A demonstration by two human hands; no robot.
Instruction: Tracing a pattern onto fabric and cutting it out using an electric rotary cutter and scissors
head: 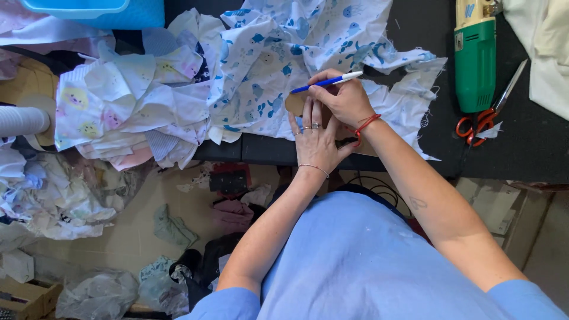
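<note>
My left hand (315, 137) lies flat, fingers spread, pressing a brown cardboard template (294, 103) onto white fabric printed with blue sea creatures (278, 59). My right hand (345, 98) grips a blue and white pen (327, 82), its tip at the upper edge of the template. A red cord circles my right wrist, a thin bracelet my left. Most of the template is hidden under my hands.
A pile of pastel printed fabric pieces (130, 106) lies left on the black table (533, 148). A green and cream electric cutter (475, 56) and red-handled scissors (483, 118) sit to the right. Fabric scraps (59, 195) litter the floor below.
</note>
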